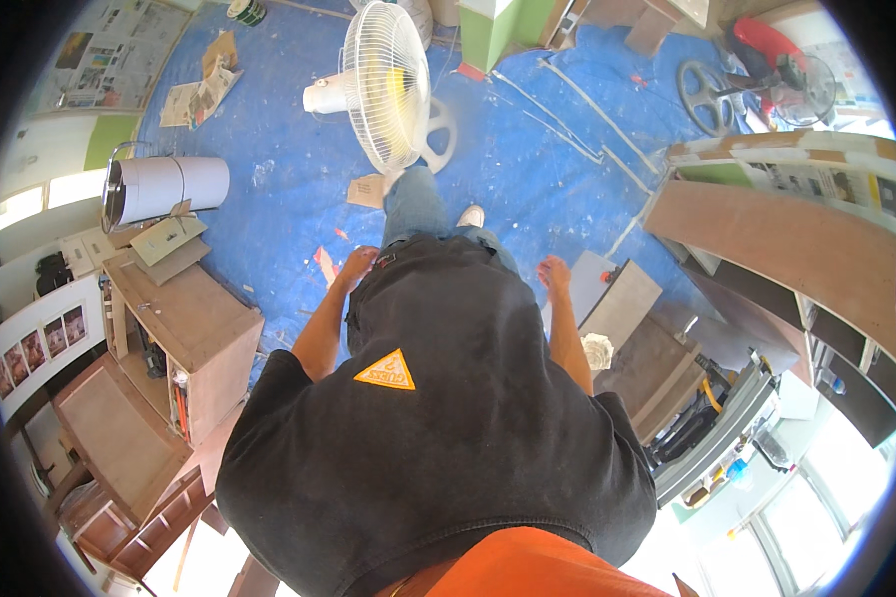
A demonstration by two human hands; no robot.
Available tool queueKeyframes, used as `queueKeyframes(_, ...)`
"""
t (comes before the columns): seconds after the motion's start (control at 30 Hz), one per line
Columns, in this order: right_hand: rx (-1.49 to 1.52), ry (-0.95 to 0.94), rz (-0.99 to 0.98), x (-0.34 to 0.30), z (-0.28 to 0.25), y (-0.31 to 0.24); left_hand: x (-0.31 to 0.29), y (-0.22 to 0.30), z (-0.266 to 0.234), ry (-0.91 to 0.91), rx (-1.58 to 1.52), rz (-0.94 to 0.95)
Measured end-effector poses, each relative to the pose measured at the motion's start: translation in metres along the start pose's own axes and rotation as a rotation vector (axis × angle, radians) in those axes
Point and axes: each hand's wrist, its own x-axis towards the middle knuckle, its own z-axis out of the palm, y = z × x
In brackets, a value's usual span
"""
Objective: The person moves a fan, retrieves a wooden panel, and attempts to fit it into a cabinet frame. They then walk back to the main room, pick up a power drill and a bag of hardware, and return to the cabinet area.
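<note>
My left hand [359,264] hangs beside my left thigh, near the hem of my dark shirt. Its fingers bend loosely, and I see nothing in them. On the other side, my right hand [555,273] is held away from my body, its fingers slightly bent and apart, with no object visible in it. Closest to that hand are a grey board [584,289] and a brown panel [622,304]. Ahead of my legs stands a white pedestal fan [386,88] with a round wire cage; neither hand touches it. A small piece of cardboard [365,190] lies near my feet.
Blue sheeting [279,129] covers the floor, with pale strips [597,104] on it. At left are a wooden cabinet [194,308] and a white cylinder [184,189]. A long brown shelf unit [786,254] stands at right. Another fan [806,90] is at far right.
</note>
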Motion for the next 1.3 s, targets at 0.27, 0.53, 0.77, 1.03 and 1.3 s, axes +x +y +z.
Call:
queueKeyframes(0.27, -0.066, -0.034, -0.018, 0.031, 0.009, -0.022, 0.013, -0.031, 0.016, 0.092, -0.103, -0.005)
queueKeyframes(0.53, -0.205, -0.122, -0.018, 0.057, 0.016, -0.022, 0.024, -0.043, 0.031, 0.149, 0.074, 0.234)
queueKeyframes(0.77, -0.208, -0.085, -0.101, 0.071, 0.029, -0.053, 0.015, -0.065, 0.029, 0.158, 0.527, 0.402)
queueKeyframes(1.03, -0.087, -0.006, -0.134, 0.077, 0.046, -0.056, -0.006, -0.024, -0.018, 0.097, 0.479, 0.324)
queueKeyframes(1.3, -0.306, 0.130, -0.431, 0.133, 0.013, 0.093, -0.034, 0.085, -0.050, 0.151, 0.253, 0.086)
